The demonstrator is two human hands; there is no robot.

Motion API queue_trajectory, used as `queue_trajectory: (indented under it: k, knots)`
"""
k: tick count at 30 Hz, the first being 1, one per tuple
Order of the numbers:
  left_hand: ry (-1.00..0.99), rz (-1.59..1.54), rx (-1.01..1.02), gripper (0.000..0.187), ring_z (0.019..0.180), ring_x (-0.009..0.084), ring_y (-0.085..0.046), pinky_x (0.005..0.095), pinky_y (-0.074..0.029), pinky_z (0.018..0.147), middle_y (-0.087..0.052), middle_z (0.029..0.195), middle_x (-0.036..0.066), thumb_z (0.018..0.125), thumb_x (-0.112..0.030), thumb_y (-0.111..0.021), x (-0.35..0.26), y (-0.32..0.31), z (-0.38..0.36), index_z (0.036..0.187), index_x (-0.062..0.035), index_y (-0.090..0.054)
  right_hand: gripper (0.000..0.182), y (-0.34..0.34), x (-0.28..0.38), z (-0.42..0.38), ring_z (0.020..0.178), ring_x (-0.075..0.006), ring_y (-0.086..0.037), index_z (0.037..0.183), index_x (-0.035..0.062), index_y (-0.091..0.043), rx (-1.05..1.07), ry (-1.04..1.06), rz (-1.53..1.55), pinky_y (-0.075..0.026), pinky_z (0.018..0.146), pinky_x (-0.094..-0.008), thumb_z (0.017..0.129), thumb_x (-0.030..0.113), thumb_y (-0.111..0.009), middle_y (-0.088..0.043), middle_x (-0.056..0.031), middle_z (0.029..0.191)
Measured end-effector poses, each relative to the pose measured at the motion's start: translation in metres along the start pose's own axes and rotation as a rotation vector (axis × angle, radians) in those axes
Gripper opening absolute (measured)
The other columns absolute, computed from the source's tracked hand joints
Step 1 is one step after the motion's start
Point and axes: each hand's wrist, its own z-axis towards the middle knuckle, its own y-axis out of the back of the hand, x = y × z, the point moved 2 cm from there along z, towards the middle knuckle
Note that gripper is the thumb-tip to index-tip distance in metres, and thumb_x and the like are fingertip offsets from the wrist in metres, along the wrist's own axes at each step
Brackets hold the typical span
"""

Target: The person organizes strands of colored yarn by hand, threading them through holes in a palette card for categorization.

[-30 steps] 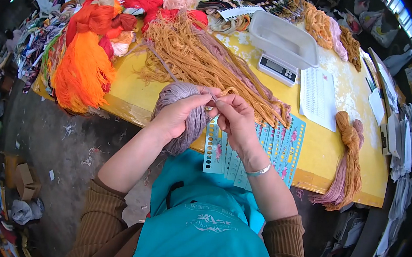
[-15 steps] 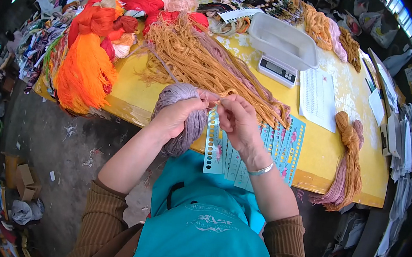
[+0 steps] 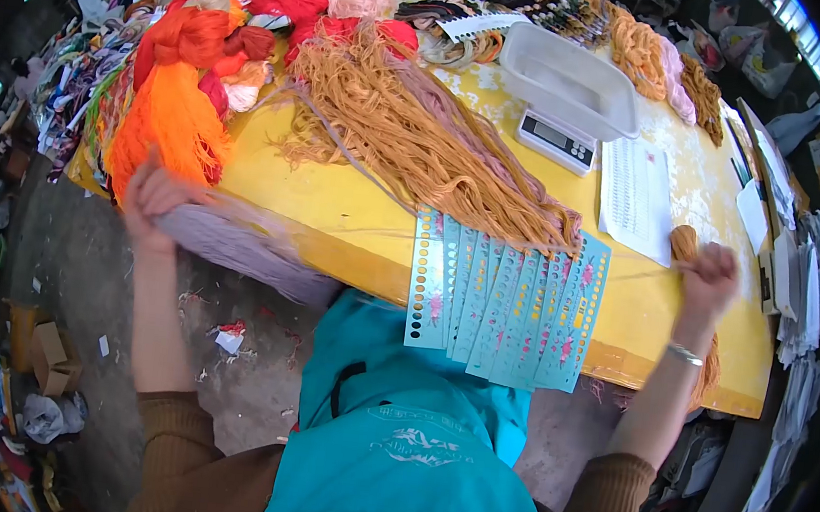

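Observation:
My left hand [image 3: 158,202], smeared by motion, is closed around one end of a greyish-lilac skein of thread [image 3: 241,246] at the table's left front edge. Far to the right, my right hand [image 3: 710,278] makes a fist on thin strands that run leftward across the table. A loose lilac strand [image 3: 364,168] crosses the yellow surface toward the cards. Between my hands lie several fanned teal cards [image 3: 504,311] with punched holes. A long tan thread bundle [image 3: 441,149] rests just behind them, partly over their top ends.
Orange and red skeins [image 3: 173,111] are heaped at the left. A digital scale [image 3: 555,143] with a clear plastic tray [image 3: 569,78] stands behind a printed sheet [image 3: 636,195]. A tan hank [image 3: 708,372] hangs at the right edge, partly behind my right arm.
My hands, close together in front before, have swung wide apart. The lilac skein went left with my left hand and is now stretched out; strands went right with my right hand.

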Motion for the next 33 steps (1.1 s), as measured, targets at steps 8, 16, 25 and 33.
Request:
queue_trajectory:
  k: [8,16,25,33]
  knots:
    - [0.102,0.009,0.152,0.048,0.049,0.0052,-0.038,0.0215,-0.038,0.050,-0.038,0.059,-0.004,0.097,-0.014,-0.046,0.062,-0.043,0.016,0.142,-0.0010,-0.036,0.028,-0.112,0.013,-0.048,0.053,0.0008,-0.032,0.117,0.0015,-0.064,-0.164,0.456,-0.779,-0.028,0.043,-0.0168,0.096,0.013,-0.050,-0.064,0.0028,0.089]
    - [0.621,0.476,-0.195,0.024,0.052,0.0041,-0.041,0.0209,-0.033,0.049,-0.047,0.065,-0.005,0.089,-0.026,-0.066,0.245,-0.052,0.039,0.102,-0.0070,-0.062,0.015,-0.196,-0.225,-0.115,0.055,-0.0017,-0.039,0.106,0.0116,-0.048,0.647,-0.409,-0.871,-0.029,0.047,-0.0174,0.093,0.010,-0.055,-0.066,-0.0019,0.079]
    - [0.592,0.732,-0.183,0.020,0.057,0.0064,-0.049,0.0224,-0.040,0.051,-0.060,0.082,0.001,0.091,-0.025,-0.064,0.296,-0.034,0.052,0.100,-0.0082,-0.056,0.018,-0.168,-0.295,-0.115,0.066,-0.0057,-0.053,0.109,0.0027,-0.056,0.628,-0.283,-0.855,-0.044,0.058,-0.0223,0.092,0.007,-0.060,-0.060,0.0000,0.076]
    - [0.699,0.752,-0.470,0.032,0.072,0.0143,-0.061,0.0258,-0.047,0.059,-0.062,0.114,0.008,0.095,-0.026,-0.058,0.301,-0.033,0.049,0.119,-0.0057,-0.052,0.010,-0.150,-0.307,-0.101,0.061,-0.0126,-0.056,0.085,-0.0005,-0.064,0.434,-0.047,-1.227,-0.047,0.059,-0.0289,0.085,0.010,-0.064,-0.061,-0.0083,0.067]
